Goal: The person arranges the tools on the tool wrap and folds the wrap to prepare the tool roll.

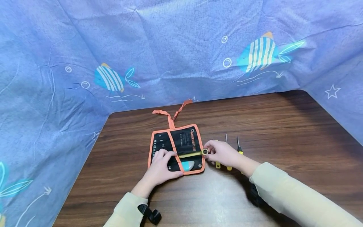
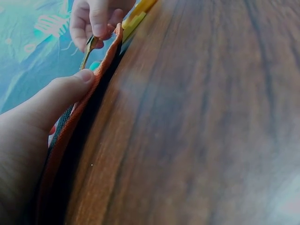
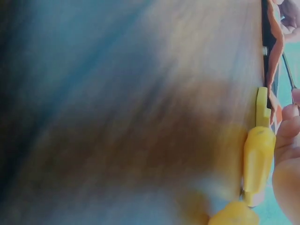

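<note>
A black tool pouch (image 1: 184, 138) with orange edging lies on the table. A brass-coloured ring wrench (image 1: 191, 154) lies across it, its far end tucked behind the orange pocket edge. My right hand (image 1: 222, 153) pinches the wrench near its ring end; the left wrist view also shows those fingertips on it. My left hand (image 1: 161, 167) rests spread on the pouch, index fingertip at the pocket edge. Its thumb (image 2: 70, 93) presses on the lower orange border. Below the wrench, a teal and grey rounded tool end (image 1: 187, 165) sticks out of the pocket.
Right of the pouch, partly under my right hand, lie yellow-handled screwdrivers (image 1: 238, 143) and a flat yellow piece with a hole (image 1: 217, 165). Orange ties (image 1: 171, 119) stretch from the pouch's far edge. A blue fish-print cloth (image 1: 181, 47) hangs behind the wooden table (image 1: 255, 116).
</note>
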{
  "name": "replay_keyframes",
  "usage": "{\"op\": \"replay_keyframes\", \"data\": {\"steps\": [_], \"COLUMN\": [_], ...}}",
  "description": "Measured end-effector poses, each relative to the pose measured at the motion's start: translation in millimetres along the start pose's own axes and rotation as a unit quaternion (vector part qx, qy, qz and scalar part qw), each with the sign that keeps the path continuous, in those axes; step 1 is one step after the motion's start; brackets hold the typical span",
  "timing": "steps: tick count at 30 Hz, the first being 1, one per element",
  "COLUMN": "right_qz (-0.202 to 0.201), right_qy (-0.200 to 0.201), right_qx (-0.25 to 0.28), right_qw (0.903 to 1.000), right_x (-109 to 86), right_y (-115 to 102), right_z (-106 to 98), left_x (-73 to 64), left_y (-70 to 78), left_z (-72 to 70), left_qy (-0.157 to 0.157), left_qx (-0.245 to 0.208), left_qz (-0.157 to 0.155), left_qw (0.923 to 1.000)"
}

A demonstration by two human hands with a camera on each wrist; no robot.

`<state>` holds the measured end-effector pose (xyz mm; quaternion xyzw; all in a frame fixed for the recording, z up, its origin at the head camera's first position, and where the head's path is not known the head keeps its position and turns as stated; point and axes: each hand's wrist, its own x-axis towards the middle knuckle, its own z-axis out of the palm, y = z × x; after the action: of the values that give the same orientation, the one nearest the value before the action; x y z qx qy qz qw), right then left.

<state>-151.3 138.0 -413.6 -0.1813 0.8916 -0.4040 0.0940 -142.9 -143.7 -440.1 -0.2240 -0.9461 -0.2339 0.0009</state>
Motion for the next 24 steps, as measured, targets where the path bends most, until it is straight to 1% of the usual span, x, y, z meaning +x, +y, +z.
{"op": "replay_keyframes", "data": {"steps": [4,9,12,17,24], "right_qz": [0.013,0.026,0.015,-0.009,-0.012], "right_qy": [-0.002,0.000,0.001,0.006,-0.012], "right_qx": [0.013,-0.005,-0.020,-0.029,-0.050], "right_qw": [0.9998,0.9997,0.9997,0.9995,0.9986], "right_x": [-0.6,-0.4,0.9,5.6,12.3], "right_y": [0.3,1.8,0.8,-5.6,-9.5], "right_z": [-1.3,0.8,1.9,0.0,1.8], "left_x": [-0.3,-1.4,-1.5,-1.2,-1.1], "left_y": [-1.0,-1.7,-2.7,-3.5,-3.8], "left_z": [-0.2,-1.0,0.0,1.1,1.0], "left_qy": [0.006,0.005,0.005,0.014,0.012], "left_qx": [0.005,0.001,0.005,0.007,0.005], "left_qz": [0.010,0.018,0.019,0.022,0.021], "left_qw": [0.9999,0.9998,0.9998,0.9996,0.9997]}}
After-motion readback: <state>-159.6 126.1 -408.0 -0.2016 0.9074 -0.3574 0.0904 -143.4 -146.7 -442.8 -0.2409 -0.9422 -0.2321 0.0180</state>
